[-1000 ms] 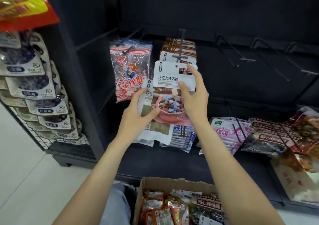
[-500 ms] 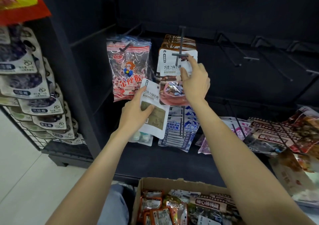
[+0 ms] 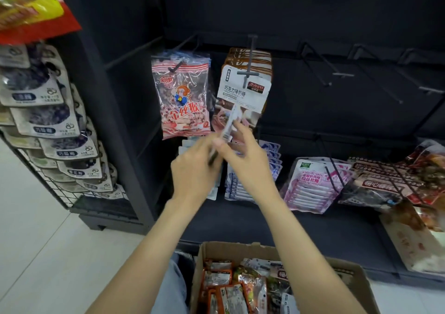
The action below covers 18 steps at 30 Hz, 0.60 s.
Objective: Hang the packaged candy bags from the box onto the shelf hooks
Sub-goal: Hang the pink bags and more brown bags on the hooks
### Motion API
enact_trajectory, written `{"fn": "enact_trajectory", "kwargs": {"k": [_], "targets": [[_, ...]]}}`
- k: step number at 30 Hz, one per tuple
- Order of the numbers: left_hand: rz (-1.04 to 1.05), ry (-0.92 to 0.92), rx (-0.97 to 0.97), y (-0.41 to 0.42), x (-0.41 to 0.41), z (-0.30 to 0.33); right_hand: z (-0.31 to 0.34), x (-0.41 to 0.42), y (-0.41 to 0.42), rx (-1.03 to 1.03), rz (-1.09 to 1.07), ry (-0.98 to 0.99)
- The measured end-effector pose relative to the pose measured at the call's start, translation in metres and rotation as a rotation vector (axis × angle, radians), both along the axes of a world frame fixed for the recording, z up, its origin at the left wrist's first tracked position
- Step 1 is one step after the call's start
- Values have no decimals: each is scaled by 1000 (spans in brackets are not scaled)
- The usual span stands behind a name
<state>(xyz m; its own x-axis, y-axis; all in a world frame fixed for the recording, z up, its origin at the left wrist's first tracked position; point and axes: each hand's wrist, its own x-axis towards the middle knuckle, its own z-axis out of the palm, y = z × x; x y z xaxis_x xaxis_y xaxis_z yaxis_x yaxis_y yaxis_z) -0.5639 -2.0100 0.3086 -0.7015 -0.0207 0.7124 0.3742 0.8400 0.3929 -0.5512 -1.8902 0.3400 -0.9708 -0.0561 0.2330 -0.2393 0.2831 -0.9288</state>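
From the head camera, a thin white candy bag [image 3: 230, 121] shows edge-on, blurred, glossy and flat, pinched between the left hand [image 3: 195, 169] and right hand [image 3: 243, 159], at 6 o'clock below the hook [image 3: 250, 73] of chocolate milk-candy bags [image 3: 243, 92]. Half a second ago the left hand alone held it face-on; the cardboard box [image 3: 356, 275] sits at 6 o'clock.

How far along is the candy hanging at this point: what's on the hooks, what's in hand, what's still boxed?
Done: a stack of chocolate milk candy bags hangs on the T-tipped hook, beside the red monkey candy bag.
In hand: the left hand and right hand together hold one bag edge-on, below that hook, not yet hung.
Left: the cardboard box holds many packets, and the hooks on the right are bare.
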Motion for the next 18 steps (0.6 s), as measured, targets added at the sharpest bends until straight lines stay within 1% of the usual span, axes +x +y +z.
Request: {"fn": "enact_trajectory", "kwargs": {"k": [1, 2, 5, 7, 9, 10, 11, 13, 15, 18], "targets": [[-50, 22, -22, 8, 4, -4, -1, 3, 0, -27, -25, 2], [-118, -7, -33, 15, 8, -8, -2, 3, 2, -54, -75, 20], [-328, -179, -69, 24, 15, -17, 0, -6, 17, -89, -240, 91], [-327, -159, -44, 22, 16, -12, 2, -14, 30, -69, -300, 124], [-271, -99, 88, 17, 10, 1, 5, -25, 40, -103, -316, 104], [-262, -128, 181, 14, 4, 8, 8, -31, 44, -143, -309, 82], [-287, -202, 285, 12, -4, 16, 9, -36, 46, -186, -296, 66], [-418, -345, 484, 8, -19, 28, 11, -46, 46, -275, -258, 63], [-521, -353, 614, 8, -31, 34, 12, -53, 41, -343, -224, 95], [-535, -352, 726, 9, -46, 35, 9, -64, 33, -329, -242, 179]]}}
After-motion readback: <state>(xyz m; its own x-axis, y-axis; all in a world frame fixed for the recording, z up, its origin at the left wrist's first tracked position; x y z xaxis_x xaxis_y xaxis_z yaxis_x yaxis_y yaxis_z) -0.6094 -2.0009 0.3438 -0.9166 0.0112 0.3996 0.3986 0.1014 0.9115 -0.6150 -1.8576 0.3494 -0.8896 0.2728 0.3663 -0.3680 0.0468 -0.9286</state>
